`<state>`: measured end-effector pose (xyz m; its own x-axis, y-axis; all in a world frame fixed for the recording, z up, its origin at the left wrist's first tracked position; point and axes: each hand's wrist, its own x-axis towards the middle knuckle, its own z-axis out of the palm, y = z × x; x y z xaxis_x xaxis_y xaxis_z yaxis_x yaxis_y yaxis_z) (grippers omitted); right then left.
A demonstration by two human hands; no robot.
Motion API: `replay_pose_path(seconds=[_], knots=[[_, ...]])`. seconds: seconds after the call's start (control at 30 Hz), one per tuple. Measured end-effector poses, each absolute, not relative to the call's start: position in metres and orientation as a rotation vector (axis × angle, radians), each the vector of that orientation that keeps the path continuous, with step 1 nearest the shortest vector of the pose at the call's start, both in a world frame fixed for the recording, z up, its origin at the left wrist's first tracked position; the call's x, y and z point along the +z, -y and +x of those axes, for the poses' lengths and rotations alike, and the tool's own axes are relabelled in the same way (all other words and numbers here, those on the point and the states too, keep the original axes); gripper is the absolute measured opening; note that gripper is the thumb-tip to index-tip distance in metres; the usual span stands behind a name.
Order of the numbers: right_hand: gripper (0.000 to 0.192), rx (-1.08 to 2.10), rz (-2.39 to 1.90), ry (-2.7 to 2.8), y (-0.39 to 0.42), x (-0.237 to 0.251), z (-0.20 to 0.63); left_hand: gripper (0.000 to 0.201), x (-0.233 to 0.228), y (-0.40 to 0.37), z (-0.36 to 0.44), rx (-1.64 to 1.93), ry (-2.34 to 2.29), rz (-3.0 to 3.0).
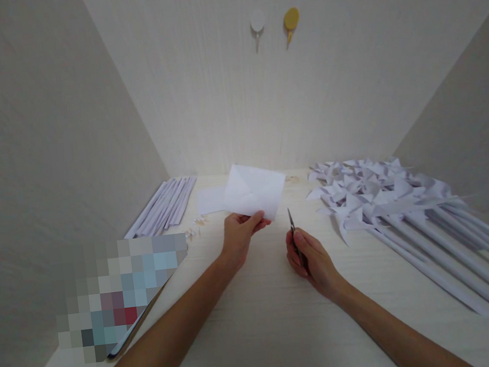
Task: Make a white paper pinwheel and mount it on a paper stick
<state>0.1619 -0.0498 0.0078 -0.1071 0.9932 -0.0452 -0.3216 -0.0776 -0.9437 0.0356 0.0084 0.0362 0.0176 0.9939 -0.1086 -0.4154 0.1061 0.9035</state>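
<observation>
My left hand [242, 234] pinches the lower edge of a white sheet of paper [254, 188], thumb on top. Faint crease lines cross the sheet, which is raised above the table. A short way to the right, my right hand [308, 256] is wrapped round a pair of small scissors [292, 222]. Their dark pointed blades aim away from me and look closed, apart from the paper. Behind the held sheet, more white paper [210, 201] lies flat on the table, partly covered from view.
Rolled paper sticks [165, 205] lie in a bundle at the back left. Paper pinwheels [368, 187] on long white sticks are heaped at the right. A blurred-out item [137, 290] is at the left. Two hooks, white [257, 22] and yellow [291, 19], are on the wall.
</observation>
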Motion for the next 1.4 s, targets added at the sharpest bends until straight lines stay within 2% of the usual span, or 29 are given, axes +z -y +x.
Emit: replay_pose_path(seconds=[0.33, 0.6, 1.4], knots=[[0.034, 1.422, -1.018, 1.221, 0.055, 0.003, 0.161, 0.014, 0.049, -0.003, 0.033, 1.318, -1.102, 0.899], [0.035, 1.449, -1.043, 1.180, 0.055, 0.004, 0.160, 0.021, 0.054, 0.002, 0.037, 1.306, -0.964, 0.760], [0.036, 1.409, -1.064, 1.224, 0.055, 0.005, 0.161, 0.012, 0.054, 0.007, 0.040, 1.193, -0.976, 0.759]])
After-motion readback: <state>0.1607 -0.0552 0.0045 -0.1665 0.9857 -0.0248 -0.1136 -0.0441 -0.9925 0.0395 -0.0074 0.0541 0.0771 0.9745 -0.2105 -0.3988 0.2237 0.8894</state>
